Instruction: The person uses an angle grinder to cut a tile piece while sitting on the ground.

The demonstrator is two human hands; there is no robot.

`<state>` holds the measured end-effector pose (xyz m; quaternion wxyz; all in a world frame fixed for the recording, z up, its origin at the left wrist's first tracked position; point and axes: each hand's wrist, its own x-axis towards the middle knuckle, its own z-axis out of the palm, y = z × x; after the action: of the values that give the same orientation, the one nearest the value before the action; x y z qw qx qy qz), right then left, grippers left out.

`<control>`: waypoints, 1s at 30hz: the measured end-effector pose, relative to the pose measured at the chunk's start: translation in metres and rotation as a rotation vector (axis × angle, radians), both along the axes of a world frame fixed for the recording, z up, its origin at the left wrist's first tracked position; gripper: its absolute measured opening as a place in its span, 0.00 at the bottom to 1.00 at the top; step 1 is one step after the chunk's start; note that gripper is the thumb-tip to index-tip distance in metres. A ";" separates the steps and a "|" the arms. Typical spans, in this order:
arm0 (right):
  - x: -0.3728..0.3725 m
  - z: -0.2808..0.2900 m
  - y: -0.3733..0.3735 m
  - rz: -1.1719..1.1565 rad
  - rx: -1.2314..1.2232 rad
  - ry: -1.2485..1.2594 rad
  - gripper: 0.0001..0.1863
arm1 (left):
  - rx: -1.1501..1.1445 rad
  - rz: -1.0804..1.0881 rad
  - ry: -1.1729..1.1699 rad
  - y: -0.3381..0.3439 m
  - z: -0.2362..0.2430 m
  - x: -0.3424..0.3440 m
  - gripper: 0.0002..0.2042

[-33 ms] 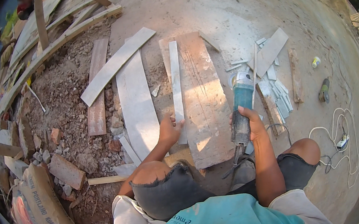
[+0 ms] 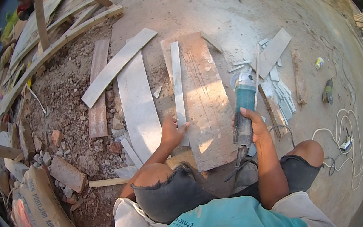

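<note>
A teal and black angle grinder (image 2: 246, 97) is in my right hand (image 2: 253, 124), its fingers wrapped round the dark body. The disc end points away from me, tilted above the right edge of a wide, scored slab (image 2: 203, 105). On the slab's left edge lies a narrow, pale strip of tile (image 2: 177, 81). My left hand (image 2: 173, 131) is closed on the near part of that strip, thumb across its top and fingers at its left side; some fingertips are hidden. Left of it rest a long pale plank-like tile (image 2: 136, 96) and another pale piece (image 2: 120, 66) laid slantwise over it.
Cut tile offcuts (image 2: 282, 97) and a wider tile piece (image 2: 274, 54) lie right of the grinder. Farther right are a second grinder (image 2: 327, 91), a small can (image 2: 319, 62) and looped white cable (image 2: 333, 134). Rubble, a brick (image 2: 68, 174) and a cement bag (image 2: 42, 209) sit at left.
My left thumb has shifted slightly to the right over the strip. The grinder and my right hand have barely moved.
</note>
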<state>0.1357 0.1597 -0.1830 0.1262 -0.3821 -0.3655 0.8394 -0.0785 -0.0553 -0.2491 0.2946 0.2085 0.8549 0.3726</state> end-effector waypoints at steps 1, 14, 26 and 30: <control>0.000 0.000 0.000 0.010 -0.009 0.017 0.22 | 0.002 -0.027 0.083 0.001 0.003 0.002 0.26; 0.001 0.011 -0.010 0.033 0.039 0.046 0.22 | 0.066 -0.044 0.288 -0.027 -0.016 -0.011 0.23; 0.000 0.031 -0.034 0.172 0.023 0.108 0.23 | 0.184 -0.151 -0.398 -0.071 0.004 -0.006 0.19; 0.003 0.030 -0.043 0.205 0.034 0.065 0.25 | 0.163 -0.197 -0.514 -0.081 0.006 -0.015 0.16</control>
<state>0.1385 0.1167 -0.1533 0.0581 -0.3130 -0.4123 0.8536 -0.0934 -0.1364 -0.2432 0.5189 0.2122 0.6950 0.4502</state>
